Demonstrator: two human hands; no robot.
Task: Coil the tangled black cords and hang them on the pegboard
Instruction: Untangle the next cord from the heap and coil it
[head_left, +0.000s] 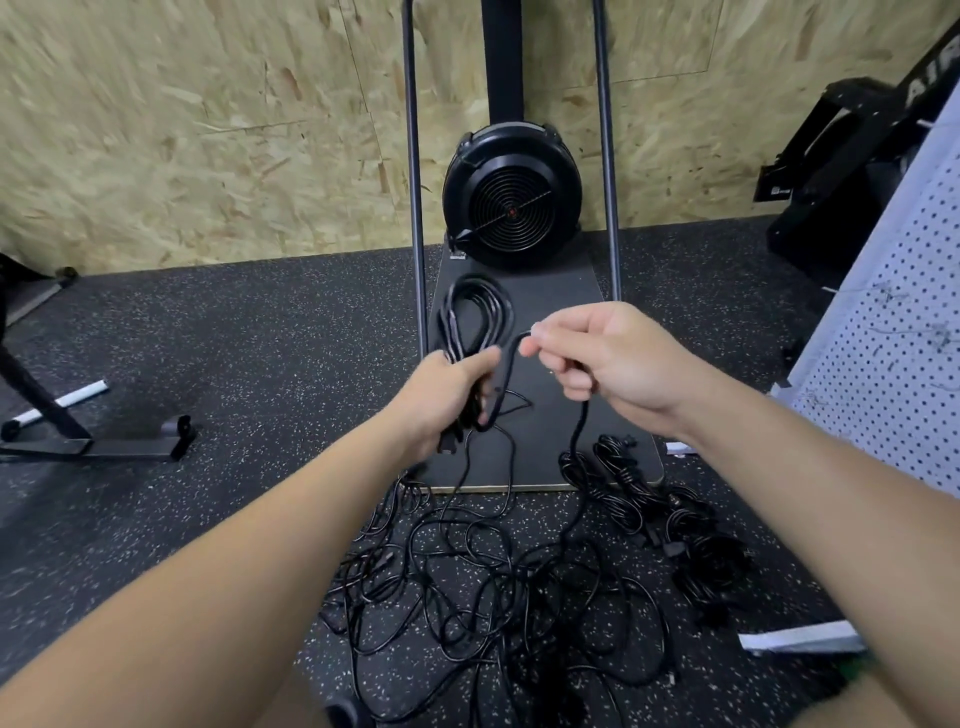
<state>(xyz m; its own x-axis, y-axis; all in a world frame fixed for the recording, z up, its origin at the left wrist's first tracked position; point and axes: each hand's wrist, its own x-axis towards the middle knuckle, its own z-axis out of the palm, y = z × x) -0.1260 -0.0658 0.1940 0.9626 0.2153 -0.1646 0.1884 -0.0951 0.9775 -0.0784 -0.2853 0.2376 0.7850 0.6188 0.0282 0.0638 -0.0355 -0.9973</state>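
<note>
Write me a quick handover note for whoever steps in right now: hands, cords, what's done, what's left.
Left hand grips a part-wound coil of black cord, its loops standing up above the fist.
Right hand pinches the same cord's running length in its fingers, feeding the next loop; that length trails down to the floor.
Tangled pile of black cords lies on the speckled floor below the hands, still unsorted.
A bunched group of cords lies to its right, at the black base's corner.
Pegboard stands at right; no cords show on it.
Left: finish this coil, hang it, then the rest.
</note>
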